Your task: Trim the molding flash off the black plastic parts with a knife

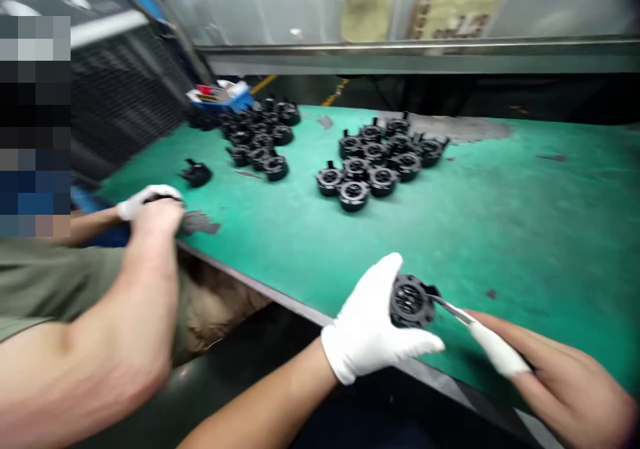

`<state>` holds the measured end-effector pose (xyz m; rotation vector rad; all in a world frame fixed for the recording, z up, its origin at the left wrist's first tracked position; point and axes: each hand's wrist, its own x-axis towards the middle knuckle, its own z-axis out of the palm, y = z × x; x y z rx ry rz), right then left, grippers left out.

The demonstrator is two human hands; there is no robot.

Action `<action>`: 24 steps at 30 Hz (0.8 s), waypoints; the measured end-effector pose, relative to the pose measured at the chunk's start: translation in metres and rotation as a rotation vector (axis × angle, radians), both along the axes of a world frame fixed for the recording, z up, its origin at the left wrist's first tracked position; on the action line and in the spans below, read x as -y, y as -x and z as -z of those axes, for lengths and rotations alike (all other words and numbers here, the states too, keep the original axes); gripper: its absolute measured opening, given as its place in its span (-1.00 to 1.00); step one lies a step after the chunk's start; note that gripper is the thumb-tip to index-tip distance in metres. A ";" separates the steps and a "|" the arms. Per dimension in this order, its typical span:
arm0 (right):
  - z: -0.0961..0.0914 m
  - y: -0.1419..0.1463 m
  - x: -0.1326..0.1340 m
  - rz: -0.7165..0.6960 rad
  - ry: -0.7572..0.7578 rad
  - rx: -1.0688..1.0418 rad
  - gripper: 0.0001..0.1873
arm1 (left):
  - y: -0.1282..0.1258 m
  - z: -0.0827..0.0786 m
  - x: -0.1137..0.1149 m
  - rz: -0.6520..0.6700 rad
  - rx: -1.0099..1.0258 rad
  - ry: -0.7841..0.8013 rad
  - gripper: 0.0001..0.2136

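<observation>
My left hand (369, 322), in a white glove, holds a round black plastic part (411, 300) with a ribbed ring and an open centre. The thumb and fingers spread around its near side, above the table's front edge. My right hand (545, 362), with a white cover on a finger, grips a slim metal-tipped tool (453, 309). The tool's tip meets the small tab at the part's right side; its exact kind is hard to make out. Most of the handle is hidden in the fingers.
Two groups of similar black parts (383, 181) (260, 135) stand farther back on the green tabletop (500, 222). One black part (196, 173) lies apart at left. Behind is a blue bin (243, 99). A co-worker's gloved hand (150, 199) and a bare forearm (150, 289) are at left.
</observation>
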<state>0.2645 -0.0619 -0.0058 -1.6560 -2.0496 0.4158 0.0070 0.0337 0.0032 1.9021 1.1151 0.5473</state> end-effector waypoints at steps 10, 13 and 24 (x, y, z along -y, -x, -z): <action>-0.023 0.009 -0.011 -0.004 0.163 0.251 -0.49 | -0.017 0.010 -0.015 0.056 0.085 -0.065 -0.12; -0.026 0.008 -0.014 -0.016 0.166 0.303 -0.47 | -0.018 0.009 -0.017 0.054 0.076 -0.070 -0.13; -0.031 0.018 0.002 -0.021 0.228 0.073 -0.50 | -0.021 0.009 -0.014 0.038 0.106 -0.102 -0.16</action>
